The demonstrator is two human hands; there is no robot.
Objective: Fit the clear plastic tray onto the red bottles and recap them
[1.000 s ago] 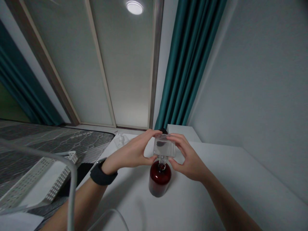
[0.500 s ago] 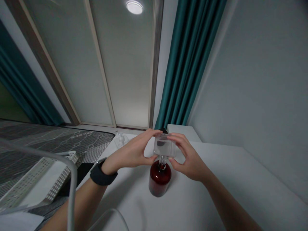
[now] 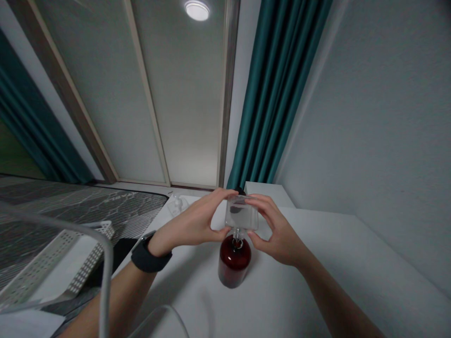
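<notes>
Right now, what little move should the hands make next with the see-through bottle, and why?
Probably hold the clear bottle steady: it is upside down, its neck at the mouth of the dark red bottle, with the left hand and right hand pinching its sides. Lifting early might spill.

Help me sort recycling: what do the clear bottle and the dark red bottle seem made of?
The clear bottle: colourless, see-through, glossy; plastic or glass, the look leaves it open. The dark red bottle: tinted, translucent, shiny with soft highlights; likely glass or hard plastic, unclear which.
</notes>
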